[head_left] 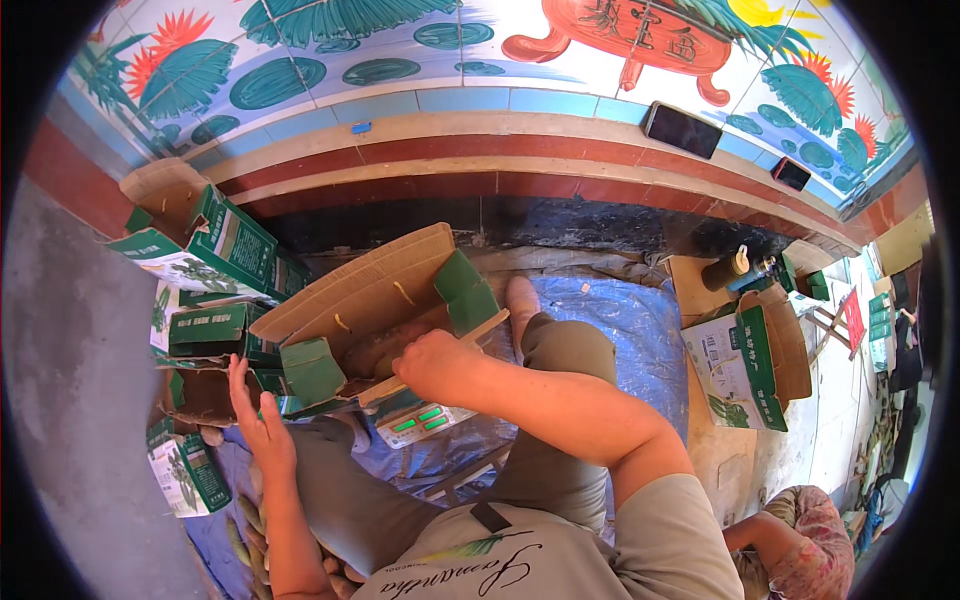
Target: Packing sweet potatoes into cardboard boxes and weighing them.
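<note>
An open cardboard box (340, 285) with green flaps stands between my knees, its tall brown flap raised at the far side. It appears to rest on a weighing scale (420, 424) with lit green displays. My right hand (437, 370) is closed at the box's near right rim; its fingertips and anything in them are hidden. Dim brownish contents (378, 352) show inside the box, too dark to name. Left of the box, my left hand (264, 428) is raised with fingers stretched out, holding nothing.
Several green-and-white boxes (235, 240) are stacked at the left. Long greenish produce (238, 543) lies by my left forearm. Blue sheeting (640, 340) covers the floor. At the right are another box (735, 365), a dark bottle (725, 270) and a person (805, 540). A tablet (683, 130) leans against the tiled wall.
</note>
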`<state>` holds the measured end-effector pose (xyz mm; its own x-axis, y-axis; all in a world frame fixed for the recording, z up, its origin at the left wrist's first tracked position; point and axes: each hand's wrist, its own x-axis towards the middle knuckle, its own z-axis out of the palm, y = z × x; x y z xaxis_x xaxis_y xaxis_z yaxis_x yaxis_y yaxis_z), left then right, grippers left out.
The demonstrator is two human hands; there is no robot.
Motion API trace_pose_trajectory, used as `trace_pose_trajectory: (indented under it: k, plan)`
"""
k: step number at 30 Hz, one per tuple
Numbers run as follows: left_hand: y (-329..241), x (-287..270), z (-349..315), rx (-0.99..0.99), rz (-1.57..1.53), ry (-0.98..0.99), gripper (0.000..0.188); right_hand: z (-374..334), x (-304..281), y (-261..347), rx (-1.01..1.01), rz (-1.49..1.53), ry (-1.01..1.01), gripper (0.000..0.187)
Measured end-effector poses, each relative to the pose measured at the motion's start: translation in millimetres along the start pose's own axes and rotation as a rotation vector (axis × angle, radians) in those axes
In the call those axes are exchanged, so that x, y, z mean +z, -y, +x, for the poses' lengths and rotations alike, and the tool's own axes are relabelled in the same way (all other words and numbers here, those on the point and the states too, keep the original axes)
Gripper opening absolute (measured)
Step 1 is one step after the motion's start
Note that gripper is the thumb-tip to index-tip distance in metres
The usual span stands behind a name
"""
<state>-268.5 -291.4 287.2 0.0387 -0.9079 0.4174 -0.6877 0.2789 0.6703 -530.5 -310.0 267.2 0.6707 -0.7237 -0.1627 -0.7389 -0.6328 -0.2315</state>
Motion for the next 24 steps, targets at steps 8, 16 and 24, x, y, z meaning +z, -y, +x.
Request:
trace_pose_trajectory:
  k: [8, 16, 24]
  plan:
    - [4.8, 2.2, 0.0, 0.001, -0.028, -0.014, 0.048, -3.8, -2.8, 0.1, -0.020, 0.050, -0.082, 0.013]
    - [2.0, 2.9, 0.8, -0.009, -0.052, -0.012, 0.046, -6.5, -0.7, -0.5, -0.067, 0.024, -0.231, 0.017]
    - [2.7, 4.3, 1.9, -0.019, -0.051, 0.004, 0.045, -7.5, -4.6, 0.3, -0.067, 0.020, -0.187, 0.016]
